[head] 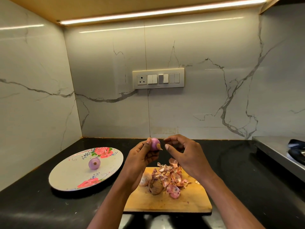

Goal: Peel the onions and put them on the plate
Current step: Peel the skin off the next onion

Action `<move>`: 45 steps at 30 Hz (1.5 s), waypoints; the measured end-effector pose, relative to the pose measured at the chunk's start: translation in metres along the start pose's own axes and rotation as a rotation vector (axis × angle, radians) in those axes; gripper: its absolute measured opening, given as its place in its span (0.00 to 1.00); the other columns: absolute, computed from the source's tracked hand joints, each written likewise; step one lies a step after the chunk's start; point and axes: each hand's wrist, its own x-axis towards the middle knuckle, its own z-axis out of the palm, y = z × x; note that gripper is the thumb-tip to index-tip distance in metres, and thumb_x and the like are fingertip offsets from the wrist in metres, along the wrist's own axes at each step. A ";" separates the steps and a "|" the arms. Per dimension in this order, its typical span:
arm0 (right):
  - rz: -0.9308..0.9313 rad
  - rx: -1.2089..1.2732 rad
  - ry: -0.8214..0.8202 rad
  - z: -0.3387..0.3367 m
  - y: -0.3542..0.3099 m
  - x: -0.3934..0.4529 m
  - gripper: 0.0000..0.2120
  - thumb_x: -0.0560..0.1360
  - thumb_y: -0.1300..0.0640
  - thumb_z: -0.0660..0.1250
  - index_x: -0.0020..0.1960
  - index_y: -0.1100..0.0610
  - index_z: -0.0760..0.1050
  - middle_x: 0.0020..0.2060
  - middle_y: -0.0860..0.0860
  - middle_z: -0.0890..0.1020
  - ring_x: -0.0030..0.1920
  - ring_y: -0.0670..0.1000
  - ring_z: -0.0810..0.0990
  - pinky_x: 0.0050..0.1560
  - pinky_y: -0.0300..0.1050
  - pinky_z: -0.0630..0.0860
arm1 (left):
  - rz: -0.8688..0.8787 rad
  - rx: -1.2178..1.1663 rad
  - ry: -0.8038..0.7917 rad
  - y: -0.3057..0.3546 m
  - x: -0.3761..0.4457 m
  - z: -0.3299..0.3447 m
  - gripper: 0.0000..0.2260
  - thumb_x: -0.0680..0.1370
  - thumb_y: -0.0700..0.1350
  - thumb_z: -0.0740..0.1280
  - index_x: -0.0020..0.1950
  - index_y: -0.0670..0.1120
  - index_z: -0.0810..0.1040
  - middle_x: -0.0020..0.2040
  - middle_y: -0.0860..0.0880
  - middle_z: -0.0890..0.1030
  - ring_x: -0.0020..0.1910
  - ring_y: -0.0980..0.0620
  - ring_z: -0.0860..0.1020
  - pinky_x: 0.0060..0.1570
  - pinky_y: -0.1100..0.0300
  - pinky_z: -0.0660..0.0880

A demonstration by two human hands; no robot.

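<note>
My left hand [142, 157] grips a small pink-purple onion [154, 143] above the counter, with a scrap of brown skin still on its right side. My right hand [183, 152] hovers just to the right of the onion with its fingers curled; whether it pinches a bit of skin I cannot tell. A peeled onion [94, 163] lies on the white rose-patterned plate [69, 177] at the left. On the wooden cutting board [166, 204], an unpeeled brown onion [156, 186] sits beside a heap of pink onion skins [172, 178]. Another pale onion [145, 179] is partly hidden behind my left wrist.
The black counter [33, 205] runs to marble walls at the back and left. A steel stove edge [279, 156] lies at the right. A switch panel [158, 78] is on the back wall.
</note>
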 end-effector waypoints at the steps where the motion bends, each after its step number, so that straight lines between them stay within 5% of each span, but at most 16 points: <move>1: -0.005 0.013 0.001 0.000 -0.002 0.000 0.09 0.77 0.51 0.72 0.57 0.47 0.81 0.47 0.39 0.84 0.49 0.37 0.82 0.47 0.31 0.79 | -0.011 -0.024 0.009 0.001 0.000 0.000 0.17 0.79 0.52 0.62 0.61 0.45 0.81 0.54 0.43 0.85 0.54 0.48 0.83 0.54 0.58 0.79; 8: -0.054 0.006 -0.041 0.005 -0.007 -0.001 0.11 0.74 0.49 0.74 0.56 0.43 0.80 0.47 0.35 0.83 0.50 0.36 0.82 0.47 0.31 0.80 | -0.053 -0.056 0.014 0.000 0.001 0.000 0.15 0.83 0.51 0.60 0.60 0.45 0.81 0.52 0.43 0.85 0.51 0.48 0.83 0.51 0.58 0.79; 13: -0.084 -0.075 -0.023 0.005 -0.005 -0.002 0.12 0.74 0.46 0.73 0.57 0.43 0.81 0.47 0.34 0.82 0.48 0.38 0.81 0.46 0.30 0.79 | -0.036 -0.039 0.041 -0.003 0.002 0.001 0.21 0.76 0.55 0.65 0.62 0.43 0.78 0.54 0.42 0.83 0.51 0.49 0.83 0.51 0.59 0.79; 23: -0.219 -0.408 0.067 0.006 -0.006 -0.008 0.10 0.76 0.48 0.72 0.56 0.47 0.84 0.47 0.41 0.86 0.43 0.39 0.81 0.43 0.25 0.70 | 0.009 0.119 0.037 -0.010 0.004 0.001 0.21 0.75 0.57 0.67 0.60 0.44 0.74 0.52 0.43 0.81 0.45 0.52 0.82 0.47 0.60 0.78; 30: -0.241 -0.492 -0.042 0.007 0.001 -0.009 0.08 0.78 0.48 0.69 0.55 0.47 0.82 0.45 0.42 0.85 0.43 0.40 0.80 0.42 0.25 0.68 | 0.030 0.296 -0.019 -0.008 0.002 -0.004 0.21 0.74 0.57 0.66 0.58 0.43 0.73 0.51 0.44 0.82 0.43 0.55 0.83 0.44 0.62 0.78; 38: -0.216 -0.388 -0.216 0.009 0.008 -0.009 0.06 0.79 0.52 0.68 0.55 0.51 0.81 0.44 0.43 0.83 0.43 0.40 0.79 0.43 0.30 0.75 | -0.044 0.377 -0.073 -0.010 0.002 -0.010 0.13 0.79 0.52 0.65 0.57 0.44 0.73 0.52 0.44 0.80 0.43 0.54 0.81 0.40 0.66 0.77; 45: -0.168 -0.262 -0.122 0.010 0.004 -0.008 0.04 0.77 0.53 0.71 0.52 0.50 0.80 0.41 0.39 0.79 0.42 0.37 0.80 0.45 0.28 0.76 | -0.022 0.271 -0.066 -0.007 0.000 -0.006 0.18 0.78 0.55 0.64 0.58 0.42 0.74 0.52 0.43 0.80 0.42 0.55 0.80 0.43 0.65 0.77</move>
